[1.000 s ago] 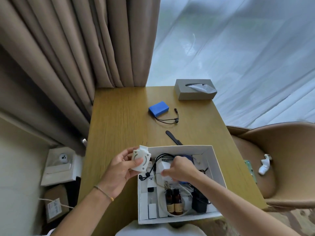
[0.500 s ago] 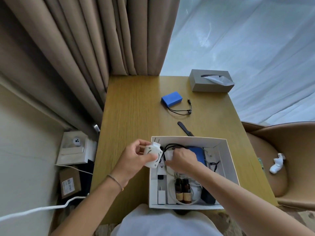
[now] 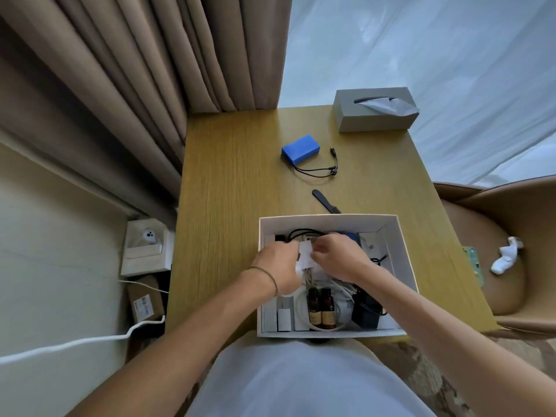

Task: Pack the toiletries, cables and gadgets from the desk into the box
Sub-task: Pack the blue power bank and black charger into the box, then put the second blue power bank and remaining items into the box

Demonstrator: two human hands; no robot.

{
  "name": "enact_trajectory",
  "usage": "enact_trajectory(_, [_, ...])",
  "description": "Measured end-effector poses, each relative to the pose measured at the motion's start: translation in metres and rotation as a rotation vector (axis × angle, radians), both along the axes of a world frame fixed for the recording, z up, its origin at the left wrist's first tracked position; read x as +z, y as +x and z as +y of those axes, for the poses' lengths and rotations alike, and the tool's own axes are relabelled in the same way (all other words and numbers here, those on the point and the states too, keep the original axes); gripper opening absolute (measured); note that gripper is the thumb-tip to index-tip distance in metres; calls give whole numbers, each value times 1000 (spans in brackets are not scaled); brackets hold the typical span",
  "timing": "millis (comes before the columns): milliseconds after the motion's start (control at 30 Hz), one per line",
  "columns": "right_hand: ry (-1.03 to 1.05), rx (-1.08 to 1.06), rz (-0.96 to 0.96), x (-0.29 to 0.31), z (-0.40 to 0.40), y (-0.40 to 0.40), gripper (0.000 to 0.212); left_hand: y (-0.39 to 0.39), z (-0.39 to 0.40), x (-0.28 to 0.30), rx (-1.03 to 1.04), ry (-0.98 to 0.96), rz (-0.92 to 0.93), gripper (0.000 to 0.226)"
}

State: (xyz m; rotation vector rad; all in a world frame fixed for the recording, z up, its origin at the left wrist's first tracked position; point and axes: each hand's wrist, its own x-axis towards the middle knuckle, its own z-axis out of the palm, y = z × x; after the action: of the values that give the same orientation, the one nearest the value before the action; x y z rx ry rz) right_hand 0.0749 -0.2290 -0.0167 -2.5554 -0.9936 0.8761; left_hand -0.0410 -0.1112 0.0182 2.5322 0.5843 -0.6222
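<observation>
**Two hands reach into a white box on a wooden desk**

Head view: a person looks down at a desk (image 3: 228, 224) of yellowish wood with a fine straight grain. At its near edge stands an open white cardboard box (image 3: 403, 251), rectangular with thin upright walls.

Both hands are inside the box, close together over its far half. The left hand (image 3: 278, 267), with a thin bracelet at the wrist, has its fingers curled around a white plastic adapter (image 3: 305, 255), which is mostly hidden between the two hands. The right hand (image 3: 338, 260) has its fingers bent down against the same white piece; whether it actually grips the piece cannot be told.

Lower in the box, two small brown glass bottles (image 3: 320, 307) with dark caps lie side by side, ringed by a loop of white cable (image 3: 301, 311). A black boxy charger (image 3: 365, 311) sits just to their right, and a black cable (image 3: 301, 233) curves near the far wall.

Still out on the desk beyond the box: a black plastic comb (image 3: 326, 201), its teeth end touching the box's far wall, and further off a blue rectangular block (image 3: 301, 152) with a thin black cord (image 3: 319, 173) looped beside it. A grey tissue box (image 3: 376, 115) stands at the far right corner.

Pleated beige curtains (image 3: 135, 70) hang to the left.
</observation>
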Motion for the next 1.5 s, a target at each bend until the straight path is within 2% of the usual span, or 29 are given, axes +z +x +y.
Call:
enact_trajectory(167, [90,-43,37,-1,-13,2,24,4,-12,-19,-153,87,212,37])
enact_trajectory(400, [182,-89,105,-5,-22,8,20,-1,-19,-29,-200,139,278,32])
enact_trajectory(633, [231,-116,173,13,-21,30,21,-7,-23,-21,-236,301,148,30])
enact_trajectory(833, [285,-121,124,34,-1,81,22,5,-12,2,-73,258,-300,15])
enact_trajectory(1000, [212,-119,31,30,26,123,24,31,9,10,18,227,-484,6])
enact_trajectory(1200, [168,-101,-20,12,58,160,26,67,42,9,54,230,-506,14])
enact_trajectory(1333, [134,-114,-81,-2,85,180,28,90,64,-1,48,235,-445,16])
enact_trajectory(1500, [79,-50,-138,-28,125,196,28,112,88,-18,134,191,-361,16])
